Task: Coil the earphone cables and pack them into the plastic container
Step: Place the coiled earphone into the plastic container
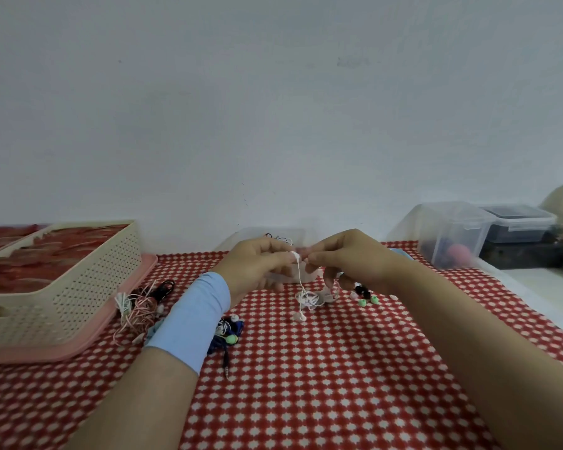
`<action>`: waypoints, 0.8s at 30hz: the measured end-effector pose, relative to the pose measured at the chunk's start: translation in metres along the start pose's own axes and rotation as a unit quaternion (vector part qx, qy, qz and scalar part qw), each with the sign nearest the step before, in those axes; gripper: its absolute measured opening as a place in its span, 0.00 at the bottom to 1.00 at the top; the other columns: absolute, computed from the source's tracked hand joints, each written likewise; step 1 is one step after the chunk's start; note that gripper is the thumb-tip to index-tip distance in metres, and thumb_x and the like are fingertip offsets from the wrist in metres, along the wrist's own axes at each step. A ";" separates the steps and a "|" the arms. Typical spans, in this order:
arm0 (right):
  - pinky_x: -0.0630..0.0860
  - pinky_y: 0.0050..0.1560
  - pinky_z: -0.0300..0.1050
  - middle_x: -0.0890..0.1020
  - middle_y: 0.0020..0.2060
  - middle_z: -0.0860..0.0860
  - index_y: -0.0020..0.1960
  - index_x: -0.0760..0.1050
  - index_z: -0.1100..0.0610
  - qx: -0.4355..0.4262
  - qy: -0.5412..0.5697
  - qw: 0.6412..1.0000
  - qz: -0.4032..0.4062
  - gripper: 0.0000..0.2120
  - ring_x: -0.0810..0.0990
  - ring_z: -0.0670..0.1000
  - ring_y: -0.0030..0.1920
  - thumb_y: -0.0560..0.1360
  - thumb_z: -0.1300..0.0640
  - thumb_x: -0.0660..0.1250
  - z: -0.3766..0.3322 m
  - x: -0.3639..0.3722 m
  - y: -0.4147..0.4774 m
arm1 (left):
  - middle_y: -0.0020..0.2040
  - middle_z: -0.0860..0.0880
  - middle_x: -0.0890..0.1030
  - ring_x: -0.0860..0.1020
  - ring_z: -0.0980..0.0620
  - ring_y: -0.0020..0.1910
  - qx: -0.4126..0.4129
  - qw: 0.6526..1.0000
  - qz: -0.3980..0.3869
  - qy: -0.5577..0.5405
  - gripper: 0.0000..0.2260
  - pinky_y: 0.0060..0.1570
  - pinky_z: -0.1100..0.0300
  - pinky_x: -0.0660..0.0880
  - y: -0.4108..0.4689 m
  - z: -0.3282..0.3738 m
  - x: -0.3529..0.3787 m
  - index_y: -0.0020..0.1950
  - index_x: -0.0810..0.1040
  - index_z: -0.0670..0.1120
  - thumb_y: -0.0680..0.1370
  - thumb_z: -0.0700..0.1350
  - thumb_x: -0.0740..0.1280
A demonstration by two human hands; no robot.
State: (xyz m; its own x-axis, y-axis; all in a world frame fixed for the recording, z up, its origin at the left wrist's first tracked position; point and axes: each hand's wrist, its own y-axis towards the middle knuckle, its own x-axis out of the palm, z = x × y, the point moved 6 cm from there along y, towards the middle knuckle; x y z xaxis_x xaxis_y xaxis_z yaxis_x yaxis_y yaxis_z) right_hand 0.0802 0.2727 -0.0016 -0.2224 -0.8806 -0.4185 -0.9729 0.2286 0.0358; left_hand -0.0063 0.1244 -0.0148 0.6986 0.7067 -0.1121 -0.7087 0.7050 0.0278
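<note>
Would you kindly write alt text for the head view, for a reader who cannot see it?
The left hand and the right hand pinch a white earphone cable above a red-and-white tablecloth, its tangled rest lying below. Other tangled earphones lie nearby, a cream perforated basket stands at the left, and a clear plastic container sits behind the hands.

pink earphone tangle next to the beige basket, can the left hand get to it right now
Probably yes, once freed: the left hand is pinching the white earphone cable, but the pink earphone tangle lies uncovered on the cloth beside its wrist.
</note>
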 end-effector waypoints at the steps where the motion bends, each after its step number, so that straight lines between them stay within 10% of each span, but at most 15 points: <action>1: 0.71 0.26 0.38 0.88 0.45 0.54 0.52 0.87 0.55 -0.002 0.006 1.000 0.004 0.08 0.79 0.48 0.32 0.79 0.61 0.70 0.000 -0.001 0.000 | 0.49 0.43 0.85 0.82 0.50 0.40 0.007 1.000 0.012 -0.011 0.07 0.29 0.62 0.75 0.001 0.000 -0.001 0.54 0.80 0.40 0.77 0.39 0.70; 24: 0.69 0.25 0.37 0.86 0.41 0.53 0.51 0.86 0.60 0.017 0.141 0.990 -0.019 0.06 0.78 0.48 0.30 0.75 0.61 0.74 0.001 -0.003 0.002 | 0.44 0.46 0.86 0.81 0.51 0.35 0.043 0.998 0.007 0.052 0.06 0.31 0.62 0.73 0.000 0.003 0.010 0.54 0.82 0.46 0.78 0.43 0.70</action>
State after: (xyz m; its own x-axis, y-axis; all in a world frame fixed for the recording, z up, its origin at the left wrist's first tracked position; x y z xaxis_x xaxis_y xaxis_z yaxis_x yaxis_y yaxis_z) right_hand 0.0785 0.2760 -0.0014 -0.1986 -0.9688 -0.1484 -0.9794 0.2020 -0.0077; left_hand 0.0005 0.1318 -0.0128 0.6711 0.7102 -0.2124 -0.7046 0.7002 0.1151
